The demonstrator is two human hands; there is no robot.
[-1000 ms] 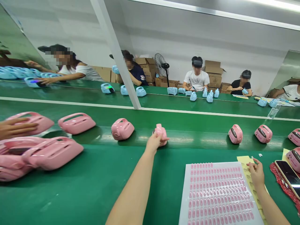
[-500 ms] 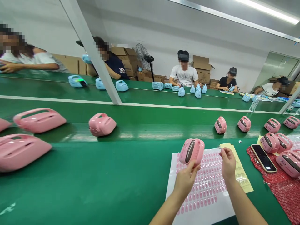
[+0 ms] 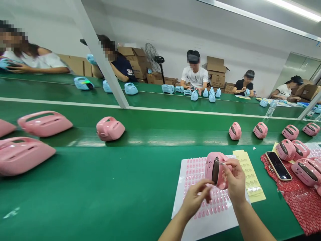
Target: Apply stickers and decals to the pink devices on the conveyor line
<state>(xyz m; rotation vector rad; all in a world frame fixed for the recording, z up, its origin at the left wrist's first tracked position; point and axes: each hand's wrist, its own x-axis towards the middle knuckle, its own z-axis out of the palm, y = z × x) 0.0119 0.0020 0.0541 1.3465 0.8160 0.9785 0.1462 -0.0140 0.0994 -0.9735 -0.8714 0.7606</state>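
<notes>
A pink handled casing (image 3: 210, 167) with a long dark window and small printed marks is held up above the sheet of stickers. My right hand (image 3: 235, 179) grips it at the handle side, thumb and fingers pinched there. Whether a small sticker is also in those fingers, I cannot make out. At the casing's lower edge is my left hand (image 3: 197, 197), its fingers loosely bent and apart, one fingertip touching or close to the dark window. Underneath lies a white sheet (image 3: 179, 197) with rows of pink oval stickers. A yellow sticker sheet (image 3: 252, 177) is partly under it.
On the right, a phone (image 3: 278, 165) and several pink casings (image 3: 304, 171) rest on red bubble wrap (image 3: 298, 207). Larger pink casings (image 3: 45, 124) stand at left. Beyond a white divider, co-workers (image 3: 194, 73) handle blue casings (image 3: 130, 88). A slanted post (image 3: 110, 73) rises left of centre.
The casing has turned and moved slightly right. My right hand has come from beside it onto its handle side, and my left hand has loosened its grip and dropped lower.
</notes>
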